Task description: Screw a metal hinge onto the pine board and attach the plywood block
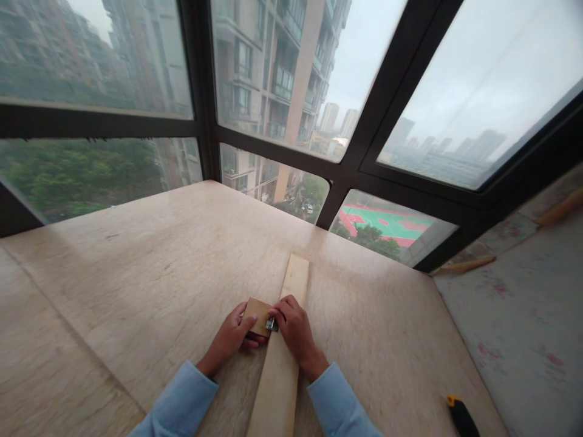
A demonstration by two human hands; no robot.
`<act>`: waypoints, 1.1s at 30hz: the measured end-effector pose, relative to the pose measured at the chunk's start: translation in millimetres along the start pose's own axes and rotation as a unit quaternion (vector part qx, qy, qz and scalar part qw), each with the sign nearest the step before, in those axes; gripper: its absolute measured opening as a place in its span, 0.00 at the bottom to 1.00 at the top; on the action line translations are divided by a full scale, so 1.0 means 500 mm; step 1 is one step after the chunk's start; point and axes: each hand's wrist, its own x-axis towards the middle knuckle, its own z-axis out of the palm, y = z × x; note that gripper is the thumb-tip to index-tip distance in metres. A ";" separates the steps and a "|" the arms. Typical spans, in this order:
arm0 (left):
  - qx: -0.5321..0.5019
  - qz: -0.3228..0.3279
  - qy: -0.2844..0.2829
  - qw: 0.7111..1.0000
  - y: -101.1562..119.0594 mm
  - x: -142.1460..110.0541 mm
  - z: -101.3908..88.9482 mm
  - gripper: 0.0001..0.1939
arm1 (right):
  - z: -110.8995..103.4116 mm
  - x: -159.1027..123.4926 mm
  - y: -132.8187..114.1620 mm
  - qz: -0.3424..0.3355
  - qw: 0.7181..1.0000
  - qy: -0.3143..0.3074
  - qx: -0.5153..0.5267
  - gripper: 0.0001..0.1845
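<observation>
A small square wooden block (257,315) is gripped in my left hand (235,331), thumb on its top face and fingers beneath. My right hand (293,321) is closed, its fingertips pinching a small shiny metal fitting (272,324), possibly a latch or hinge, at the block's right edge. Under my right hand lies a long pale wooden plank (279,385), running from the near edge of view towards the window. The fitting sits over the plank's left side; whether it is fixed to either piece of wood cannot be made out.
A black tool handle with an orange end (462,416) lies at the lower right. The marble-patterned sill (136,273) is bounded by dark window frames (359,159) ahead and a flower-papered wall (510,340) on the right.
</observation>
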 end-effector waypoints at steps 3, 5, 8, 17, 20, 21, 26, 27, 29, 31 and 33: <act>-0.006 -0.003 0.000 1.000 -0.002 0.001 0.000 0.26 | 0.001 0.003 0.003 -0.005 1.000 -0.001 -0.016 0.10; -0.005 -0.003 0.002 1.000 -0.002 0.002 0.000 0.28 | 0.002 0.004 0.006 -0.009 1.000 0.000 -0.024 0.11; 0.002 0.000 -0.001 1.000 0.000 0.001 -0.001 0.26 | 0.003 0.005 0.009 -0.015 0.999 0.003 -0.031 0.13; -0.003 -0.004 -0.003 1.000 0.002 -0.001 -0.001 0.25 | 0.000 -0.003 0.005 -0.033 0.999 0.006 0.003 0.16; -0.001 -0.007 -0.003 1.000 0.005 -0.002 -0.001 0.23 | -0.004 -0.003 0.002 -0.041 0.999 0.000 0.030 0.14; -0.002 -0.008 -0.003 1.000 0.006 -0.002 -0.001 0.22 | -0.005 -0.003 0.002 -0.043 0.998 -0.002 0.038 0.14; -0.006 -0.010 -0.004 1.000 0.008 -0.003 0.000 0.22 | -0.009 -0.003 0.003 -0.053 0.996 -0.014 0.065 0.11; -0.009 -0.010 -0.004 1.000 0.007 -0.002 -0.001 0.23 | -0.010 -0.003 0.004 -0.054 0.996 -0.017 0.071 0.11; -0.013 -0.008 -0.004 1.000 0.003 0.000 -0.002 0.24 | -0.011 -0.002 0.006 -0.053 0.994 -0.025 0.091 0.10; -0.017 -0.003 -0.006 1.000 -0.001 0.002 -0.004 0.24 | -0.013 0.000 0.007 -0.048 0.992 -0.030 0.116 0.10; -0.020 0.002 -0.009 1.000 -0.005 0.004 -0.005 0.25 | -0.014 0.002 0.007 -0.043 0.991 -0.027 0.126 0.10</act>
